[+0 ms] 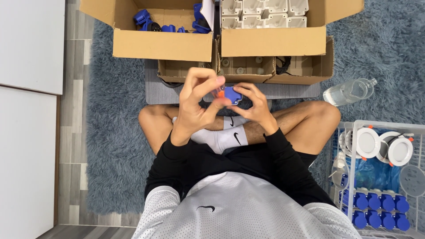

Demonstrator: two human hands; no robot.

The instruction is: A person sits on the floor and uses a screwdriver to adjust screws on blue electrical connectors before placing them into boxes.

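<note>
We sit cross-legged on a fuzzy grey rug (110, 146) and look down at our hands. Both hands are up in front of us, in the middle of the view.

Our left hand (195, 104) is curled, with the fingers bent over the top. Its thumb and fingertips pinch a small orange bit (220, 94). Our right hand (254, 106) is curled too. It pinches a small blue part (233, 94) between its thumb and fingers. The orange bit touches the blue part at its 9 o'clock side. The two hands are just beside each other, and the blue part sits between them.

At 12 o'clock from our hands are open boxes. The left box (161, 44) has more blue parts (148, 22) in it. The right box (272, 40) holds white plastic pieces (261, 11) in rows. A low tray box (245, 71) lies just under them, with small round things inside.

At 2 o'clock a clear bottle (349, 91) lies on its side on the rug. At 4 o'clock stands a white wire basket (349, 177). In it are round white lamps (385, 146) and rows of blue caps (376, 208).

At 6 o'clock from our hands our legs are crossed, with white socks (226, 135) on our feet.
</note>
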